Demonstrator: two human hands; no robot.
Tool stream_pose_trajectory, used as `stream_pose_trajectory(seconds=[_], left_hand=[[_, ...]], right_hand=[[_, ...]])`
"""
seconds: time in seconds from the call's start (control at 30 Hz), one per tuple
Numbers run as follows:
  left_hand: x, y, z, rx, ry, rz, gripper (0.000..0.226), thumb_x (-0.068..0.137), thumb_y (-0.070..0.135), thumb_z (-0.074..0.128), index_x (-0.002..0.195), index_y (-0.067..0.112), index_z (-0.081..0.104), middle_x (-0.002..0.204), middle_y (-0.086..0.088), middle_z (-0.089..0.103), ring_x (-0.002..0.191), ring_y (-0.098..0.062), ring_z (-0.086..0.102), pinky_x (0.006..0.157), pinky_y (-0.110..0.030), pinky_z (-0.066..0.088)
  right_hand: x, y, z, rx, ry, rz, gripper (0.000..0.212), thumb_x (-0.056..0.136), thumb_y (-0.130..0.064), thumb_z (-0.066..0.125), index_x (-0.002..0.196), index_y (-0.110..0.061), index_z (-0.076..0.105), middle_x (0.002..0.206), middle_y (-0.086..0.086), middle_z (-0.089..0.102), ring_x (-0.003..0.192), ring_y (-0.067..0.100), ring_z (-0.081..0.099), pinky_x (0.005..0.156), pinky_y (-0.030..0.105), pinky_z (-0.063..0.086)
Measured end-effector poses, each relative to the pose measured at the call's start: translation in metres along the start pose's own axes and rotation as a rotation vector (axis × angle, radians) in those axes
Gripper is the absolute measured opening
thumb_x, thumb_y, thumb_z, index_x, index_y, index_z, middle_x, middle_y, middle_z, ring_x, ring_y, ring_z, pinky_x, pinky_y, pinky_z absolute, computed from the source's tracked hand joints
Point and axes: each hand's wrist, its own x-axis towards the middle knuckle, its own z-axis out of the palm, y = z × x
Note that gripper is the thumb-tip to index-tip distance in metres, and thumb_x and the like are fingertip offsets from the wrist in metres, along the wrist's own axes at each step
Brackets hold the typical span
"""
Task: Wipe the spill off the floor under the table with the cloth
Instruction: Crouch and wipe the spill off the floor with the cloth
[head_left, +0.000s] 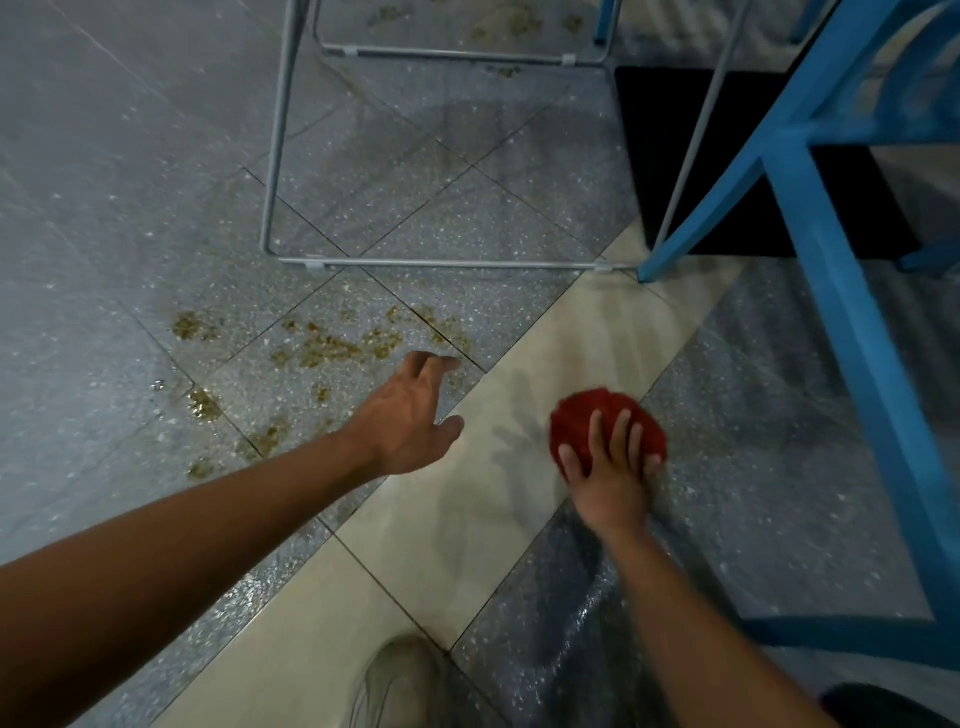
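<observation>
A crumpled red cloth (579, 421) lies on the floor where a beige tile strip meets speckled grey tile. My right hand (610, 470) presses flat on it, fingers spread over its near half. A yellow-brown spill (332, 351) is spattered over the grey tiles to the left, just in front of the grey wire table frame (447, 263). More of the same spill (511, 23) shows beyond the frame at the top. My left hand (410, 415) hovers above the floor near the spill's right edge, fingers apart and holding nothing.
A blue wooden chair (826, 218) stands at the right, one leg touching the floor beside the frame's corner. A black mat (727, 171) lies behind it. A wet sheen (587, 613) covers the grey tile under my right forearm. My shoe (400, 686) shows at the bottom edge.
</observation>
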Motion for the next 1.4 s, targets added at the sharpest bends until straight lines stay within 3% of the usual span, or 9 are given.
stream_pose_trajectory(seconds=[0.2,0.33,0.53,0.67,0.83,0.97,1.13,1.23,1.4], left_hand=[[-0.010,-0.010,-0.007,-0.008,0.030,-0.052,0.075,0.100,0.041,0.068,0.161,0.021,0.029,0.159,-0.010,0.031,0.126,-0.030,0.060,0.105,-0.047,0.052],[-0.022,-0.020,-0.012,-0.015,0.060,-0.070,0.075,0.099,0.042,0.069,0.160,0.020,0.031,0.158,-0.010,0.034,0.115,-0.029,0.066,0.101,-0.050,0.055],[-0.063,-0.045,-0.003,-0.076,0.106,-0.107,0.073,0.098,0.044,0.070,0.159,0.022,0.035,0.158,-0.008,0.037,0.117,-0.024,0.064,0.097,-0.047,0.057],[-0.078,-0.063,0.006,-0.119,0.110,-0.198,0.074,0.097,0.044,0.071,0.158,0.023,0.035,0.156,-0.010,0.039,0.112,-0.026,0.066,0.097,-0.047,0.058],[-0.064,-0.059,0.010,-0.090,0.119,-0.194,0.076,0.098,0.043,0.071,0.160,0.020,0.033,0.158,-0.012,0.037,0.114,-0.027,0.067,0.099,-0.040,0.053],[-0.054,-0.046,0.017,-0.099,0.081,-0.146,0.075,0.099,0.044,0.068,0.161,0.022,0.030,0.157,-0.010,0.035,0.113,-0.027,0.067,0.099,-0.045,0.056],[-0.053,-0.042,0.025,-0.101,0.018,-0.167,0.075,0.099,0.045,0.066,0.161,0.027,0.029,0.160,-0.005,0.031,0.131,-0.028,0.060,0.108,-0.044,0.050],[-0.054,-0.045,0.025,-0.108,0.004,-0.186,0.075,0.099,0.045,0.066,0.161,0.028,0.029,0.159,-0.004,0.032,0.130,-0.028,0.060,0.107,-0.044,0.051],[-0.050,-0.045,0.028,-0.116,-0.052,-0.183,0.077,0.099,0.046,0.066,0.161,0.026,0.027,0.158,-0.008,0.034,0.125,-0.028,0.063,0.102,-0.042,0.052]], right_hand=[[0.031,-0.067,0.007,-0.084,-0.079,-0.339,0.072,0.099,-0.066,0.017,0.159,-0.035,-0.007,0.165,0.010,-0.023,0.153,0.033,-0.019,0.119,0.065,-0.007],[-0.054,-0.095,0.056,-0.080,-0.034,-0.681,0.072,0.095,-0.063,0.036,0.159,-0.034,0.022,0.169,0.006,-0.001,0.155,0.033,0.002,0.118,0.063,0.004],[-0.045,-0.050,0.032,-0.069,-0.006,-0.357,0.079,0.096,-0.075,0.019,0.158,-0.037,-0.012,0.165,0.005,-0.022,0.153,0.028,-0.018,0.121,0.056,-0.013],[0.001,-0.088,0.007,-0.067,-0.063,-0.201,0.076,0.101,-0.061,0.025,0.160,-0.028,-0.008,0.166,0.013,-0.022,0.153,0.034,-0.017,0.120,0.063,-0.002],[-0.052,-0.148,0.047,-0.199,-0.109,-0.588,0.071,0.095,-0.052,0.013,0.161,-0.027,0.005,0.167,0.014,-0.012,0.154,0.038,-0.008,0.116,0.066,-0.008],[-0.087,-0.140,0.070,-0.251,-0.101,-0.859,0.065,0.097,-0.056,0.030,0.158,-0.035,0.024,0.169,0.003,0.003,0.156,0.028,0.001,0.118,0.057,-0.008],[-0.017,-0.082,0.042,-0.105,0.055,-0.401,0.064,0.098,-0.062,0.008,0.158,-0.043,0.005,0.167,-0.003,-0.006,0.155,0.024,-0.007,0.121,0.057,-0.002],[-0.010,-0.080,0.034,-0.110,0.028,-0.354,0.063,0.097,-0.059,-0.001,0.156,-0.041,-0.004,0.168,0.000,-0.011,0.154,0.026,-0.014,0.121,0.059,-0.006],[-0.090,-0.115,0.067,-0.048,-0.011,-0.702,0.052,0.095,-0.048,0.046,0.145,-0.036,0.048,0.160,0.003,0.036,0.148,0.033,0.032,0.119,0.062,0.006]])
